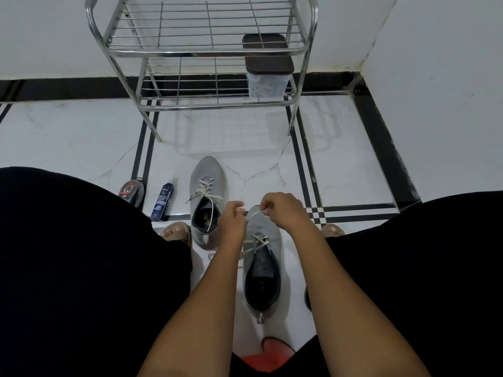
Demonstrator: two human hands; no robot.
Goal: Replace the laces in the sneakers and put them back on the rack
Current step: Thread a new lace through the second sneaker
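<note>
Roughly, left to right: a dark-clothed knee (68,254) filled the left of the frame, with a black round tin (132,192) and a blue spray can (162,201) on the floor just beside it, both lying near the black tile stripe. A sandalled foot (177,232) sat just below the can, touching distance from the far sneaker (206,197), which pointed toe-up at centre frame, cream lace threaded but ends loose. The near sneaker (262,265) lay right of it and lower, between the forearms, toe partly hidden by the hands.

Left hand (231,216) was curled, pinching the lace (254,213) at the near sneaker's toe end. Right hand (280,210) pinched the same lace's other side; the strand ran taut between them.

Metal rack (201,50) stood at upper centre against the wall, two wire shelves. One clear box with a dark lid (268,66) occupied the right end of the lower shelf; the rest of both shelves showed bare wire. White floor between rack legs and sneakers was open. An orange object (266,355) sat at bottom centre, partly hidden. Right knee (422,254) closed off the right side; the other foot (332,230) peeked beside it.

Count: two sneakers, two shelves, one box, one tin, one can.
</note>
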